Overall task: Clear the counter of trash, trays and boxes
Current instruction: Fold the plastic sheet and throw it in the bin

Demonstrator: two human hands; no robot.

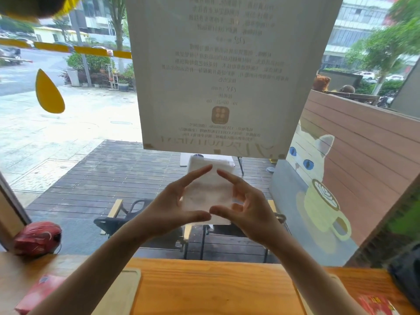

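I hold a translucent white square sheet [206,192] up in front of the window, well above the wooden counter [216,289]. My left hand [172,205] pinches its left side and my right hand [247,208] its right side, with thumbs meeting under it and index fingers almost touching on top. On the counter, a light wooden tray [127,289] lies under my left forearm, and a second tray [341,284] shows beside my right forearm. A flat red box [38,294] lies at the bottom left. A crumpled red bag [37,238] sits at the counter's far left.
The window glass stands right behind the counter, with a large paper notice [218,71] stuck on it and a cat sticker at the right. A red printed packet [377,305] lies at the bottom right. A dark bag [406,276] sits at the right edge.
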